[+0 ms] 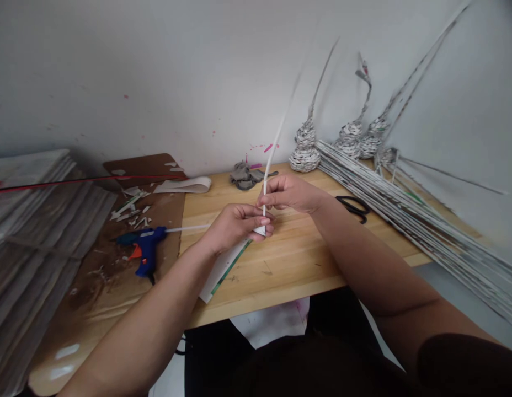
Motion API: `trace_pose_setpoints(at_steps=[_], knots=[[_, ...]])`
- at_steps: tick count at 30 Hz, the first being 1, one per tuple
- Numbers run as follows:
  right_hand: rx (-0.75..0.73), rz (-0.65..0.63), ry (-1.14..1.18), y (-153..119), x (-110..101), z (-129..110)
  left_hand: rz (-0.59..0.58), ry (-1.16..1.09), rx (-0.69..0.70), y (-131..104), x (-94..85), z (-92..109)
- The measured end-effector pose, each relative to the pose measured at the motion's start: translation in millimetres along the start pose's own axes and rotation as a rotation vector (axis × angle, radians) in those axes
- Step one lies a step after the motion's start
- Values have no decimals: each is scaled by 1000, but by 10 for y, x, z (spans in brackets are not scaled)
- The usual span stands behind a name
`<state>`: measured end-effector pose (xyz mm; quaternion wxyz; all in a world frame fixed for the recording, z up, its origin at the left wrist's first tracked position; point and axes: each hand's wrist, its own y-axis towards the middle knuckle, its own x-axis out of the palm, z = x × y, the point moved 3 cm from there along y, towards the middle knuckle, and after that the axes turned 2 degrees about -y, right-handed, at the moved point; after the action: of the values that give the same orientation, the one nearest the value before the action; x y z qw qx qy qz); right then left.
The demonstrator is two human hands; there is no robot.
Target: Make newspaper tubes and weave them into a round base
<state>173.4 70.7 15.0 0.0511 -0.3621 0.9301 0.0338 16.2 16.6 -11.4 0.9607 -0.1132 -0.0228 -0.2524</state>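
Between my hands, over the middle of the wooden table, a thin white stick (273, 151) points upward and leans a little right at its top. My left hand (239, 225) pinches a paper strip (229, 263) with a green edge at its upper corner, where the stick's lower end meets it. The strip slants down toward the table's front edge, partly hidden under my left wrist. My right hand (289, 193) sits just above and grips the stick between thumb and fingers. Whether the paper is wrapped around the stick I cannot tell.
A blue glue gun (147, 251) lies on brown board at left, beside paper scraps (132, 207) and stacked newspapers (36, 253). Black-handled scissors (353, 207) and a grey cloth (245, 175) lie behind my hands. Long paper rolls (405, 212) and woven gourd shapes (304, 149) occupy the right.
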Motion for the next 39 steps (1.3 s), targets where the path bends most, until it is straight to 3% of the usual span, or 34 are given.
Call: trace_pose_setpoints(at_steps=[3,8,12,21,26,29,34,39], knots=[[-5,115,15,9,-26,14,-11,27,7,3,6,-1],[-13,-18,53,9,-10,22,1,5,20,5,10,-6],[-34,54,76,1,-24,6,12,-23,3,-16,24,9],[-28,17,74,-2,-17,32,-34,-45,-57,-38,51,-3],[-29,15,90,9,5,27,-1,-19,-37,-42,48,7],[-21,55,133,16,27,4,88,-27,37,-28,13,46],[6,126,105,51,111,10,370,-141,255,3,-131,136],[-110,284,7,85,271,-3,542,-266,345,4,-217,166]])
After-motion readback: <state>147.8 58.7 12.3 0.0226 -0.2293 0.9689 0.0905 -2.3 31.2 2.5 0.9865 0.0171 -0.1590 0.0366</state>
